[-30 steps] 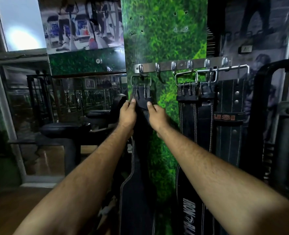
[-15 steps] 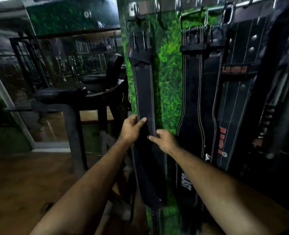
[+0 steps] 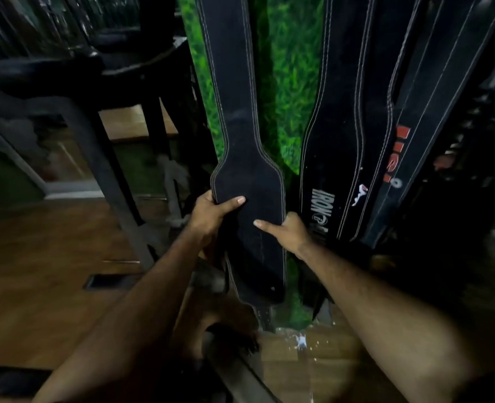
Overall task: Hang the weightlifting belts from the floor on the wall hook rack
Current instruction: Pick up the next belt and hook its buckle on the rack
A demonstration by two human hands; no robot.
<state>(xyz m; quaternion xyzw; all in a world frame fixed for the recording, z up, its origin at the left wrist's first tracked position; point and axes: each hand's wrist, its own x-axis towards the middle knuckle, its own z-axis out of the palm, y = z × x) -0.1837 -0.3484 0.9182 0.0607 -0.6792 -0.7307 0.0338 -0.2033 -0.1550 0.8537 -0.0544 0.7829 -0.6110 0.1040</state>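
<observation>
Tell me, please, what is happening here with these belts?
A person is handling a black belt that hangs against the green wall. The left hand grips its wide lower part at the left edge, and the right hand holds the right edge, thumb on the front. Other belts hang alongside to the right.

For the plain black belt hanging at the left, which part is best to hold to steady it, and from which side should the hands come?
Hold the plain black belt at its wide padded section, one hand on each edge, coming from the front. The left hand already wraps the left edge with the thumb across the face; the right hand sits at the right edge. This flat, wide part probably gives the surest hold.
</observation>
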